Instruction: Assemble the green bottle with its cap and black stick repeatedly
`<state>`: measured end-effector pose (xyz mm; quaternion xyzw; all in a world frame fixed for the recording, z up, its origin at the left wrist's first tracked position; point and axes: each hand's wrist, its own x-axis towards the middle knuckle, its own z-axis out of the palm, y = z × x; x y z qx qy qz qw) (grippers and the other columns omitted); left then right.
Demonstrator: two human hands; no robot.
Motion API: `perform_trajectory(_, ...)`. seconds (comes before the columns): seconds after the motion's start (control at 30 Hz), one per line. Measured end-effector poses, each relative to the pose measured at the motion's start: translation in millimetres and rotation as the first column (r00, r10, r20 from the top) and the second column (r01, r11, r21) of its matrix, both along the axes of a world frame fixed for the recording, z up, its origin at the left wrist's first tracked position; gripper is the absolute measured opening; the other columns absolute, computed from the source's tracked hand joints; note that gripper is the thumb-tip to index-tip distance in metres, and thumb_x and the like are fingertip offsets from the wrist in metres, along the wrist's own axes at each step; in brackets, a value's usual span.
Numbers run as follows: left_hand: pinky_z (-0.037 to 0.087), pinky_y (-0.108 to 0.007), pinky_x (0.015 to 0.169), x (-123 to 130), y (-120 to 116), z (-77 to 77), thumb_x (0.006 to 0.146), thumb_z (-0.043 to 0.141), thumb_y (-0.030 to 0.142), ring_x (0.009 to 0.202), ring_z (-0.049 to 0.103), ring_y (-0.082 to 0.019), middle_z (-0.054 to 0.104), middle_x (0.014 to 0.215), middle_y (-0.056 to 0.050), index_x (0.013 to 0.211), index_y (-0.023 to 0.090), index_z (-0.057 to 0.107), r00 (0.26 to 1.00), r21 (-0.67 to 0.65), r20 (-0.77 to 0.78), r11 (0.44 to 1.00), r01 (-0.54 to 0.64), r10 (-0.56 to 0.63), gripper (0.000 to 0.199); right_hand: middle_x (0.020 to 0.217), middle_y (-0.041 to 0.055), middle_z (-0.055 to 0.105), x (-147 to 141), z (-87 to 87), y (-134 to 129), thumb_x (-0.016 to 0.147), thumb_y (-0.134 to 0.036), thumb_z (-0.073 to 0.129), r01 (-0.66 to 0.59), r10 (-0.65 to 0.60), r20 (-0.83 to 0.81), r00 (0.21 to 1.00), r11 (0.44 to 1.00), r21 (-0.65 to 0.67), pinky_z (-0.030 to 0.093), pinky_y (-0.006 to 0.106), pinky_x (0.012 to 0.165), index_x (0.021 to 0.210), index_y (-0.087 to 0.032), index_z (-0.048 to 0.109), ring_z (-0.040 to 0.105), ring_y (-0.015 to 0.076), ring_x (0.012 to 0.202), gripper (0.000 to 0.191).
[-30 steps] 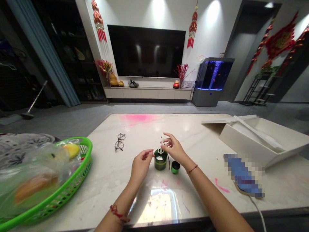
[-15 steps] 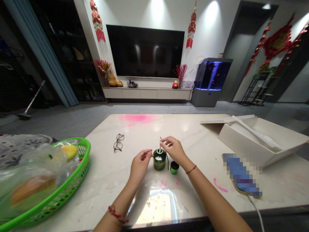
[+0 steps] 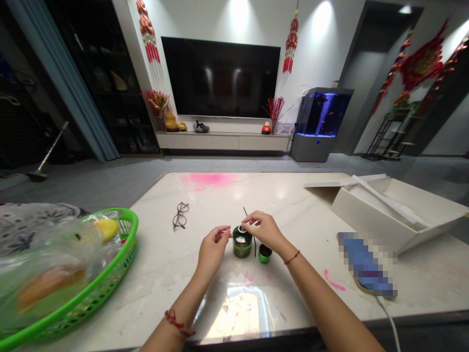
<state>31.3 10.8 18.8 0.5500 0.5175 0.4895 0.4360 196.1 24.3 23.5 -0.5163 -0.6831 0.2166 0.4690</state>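
A small green glass bottle (image 3: 242, 248) with a white ring at its mouth stands upright on the pale table. My left hand (image 3: 214, 247) is at its left side, fingers curled and their tips against the glass near the shoulder. Above the bottle's mouth, my right hand (image 3: 264, 229) pinches a small white plug (image 3: 243, 227), mostly hidden by the fingertips. A thin black stick (image 3: 255, 248) lies to the bottle's right, passing partly under my right hand. Just right of that sits a green cap (image 3: 264, 254), its dark hollow facing up.
Eyeglasses (image 3: 180, 216) lie to the left. A green basket (image 3: 128, 244) with bagged items fills the left edge. On the right are an open white box (image 3: 366, 215) and a blurred blue object (image 3: 368, 266) with a white cable (image 3: 390, 318). Pink stains mark the tabletop (image 3: 293, 195).
My right hand has moved slightly down towards the bottle's mouth, and less of the white plug shows above the ring. My left hand stays by the bottle.
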Motion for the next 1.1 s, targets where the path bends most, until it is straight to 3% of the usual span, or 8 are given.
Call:
perform_trajectory(0.4,0.048,-0.030,0.068,0,-4,5.2,0.066,0.056,0.039,0.080,0.063,-0.020,0.070,0.078,-0.007,0.089,0.014,0.065,1.000,-0.012,-0.014,1.000,0.007,-0.007,0.035,0.069,0.0015,0.064,-3,8.8,-5,0.069,-0.024,0.062,0.010,-0.006,0.040,0.999,0.995,-0.101,0.044,0.023,0.060,0.073,-0.018,0.068,0.054,0.0106,0.060,0.009)
perform_trajectory(0.53,0.047,-0.030,0.067,1,-6,7.4,0.067,0.056,0.040,0.079,0.063,-0.020,0.069,0.078,-0.007,0.089,0.014,0.065,1.000,-0.028,-0.007,0.999,0.019,-0.020,0.035,0.070,0.0012,0.065,0,9.1,-4,0.072,-0.028,0.059,-0.024,0.021,-0.021,1.000,0.994,-0.108,0.044,0.023,0.062,0.077,-0.017,0.067,0.055,0.0113,0.062,0.015)
perform_trajectory(0.67,0.047,-0.030,0.066,1,-7,7.7,0.066,0.057,0.040,0.078,0.063,-0.020,0.069,0.076,-0.007,0.088,0.015,0.065,1.000,-0.031,-0.003,0.999,0.011,-0.011,0.035,0.076,0.0026,0.066,11,3.3,2,0.074,-0.031,0.056,0.046,-0.051,-0.051,0.997,0.994,-0.096,0.045,0.025,0.064,0.079,-0.017,0.066,0.056,0.0125,0.064,0.018)
perform_trajectory(0.83,0.048,-0.031,0.067,1,-4,5.4,0.064,0.057,0.040,0.076,0.063,-0.020,0.069,0.076,-0.007,0.087,0.014,0.065,1.000,-0.043,0.015,0.999,0.000,0.000,0.035,0.074,0.0034,0.066,25,-14.1,10,0.070,-0.028,0.059,0.257,-0.229,0.147,0.962,0.942,-0.216,0.043,0.024,0.065,0.079,-0.017,0.067,0.058,0.0141,0.068,0.017)
perform_trajectory(0.97,0.047,-0.031,0.068,1,-4,5.1,0.064,0.058,0.040,0.077,0.063,-0.020,0.069,0.076,-0.007,0.087,0.014,0.064,1.000,-0.043,0.018,0.999,-0.001,0.001,0.035,0.080,0.0032,0.068,20,-23.5,8,0.067,-0.028,0.061,0.343,-0.224,0.345,0.911,0.876,-0.338,0.041,0.023,0.063,0.076,-0.020,0.068,0.060,0.0151,0.074,0.014)
perform_trajectory(1.1,0.047,-0.031,0.068,1,-5,5.4,0.065,0.057,0.039,0.079,0.063,-0.020,0.069,0.078,-0.008,0.089,0.014,0.064,1.000,-0.047,0.013,0.999,0.010,-0.010,0.036,0.083,0.0041,0.068,10,-25.0,3,0.065,-0.027,0.061,0.404,-0.182,0.516,0.837,0.842,-0.359,0.039,0.024,0.059,0.074,-0.021,0.067,0.062,0.0179,0.078,0.012)
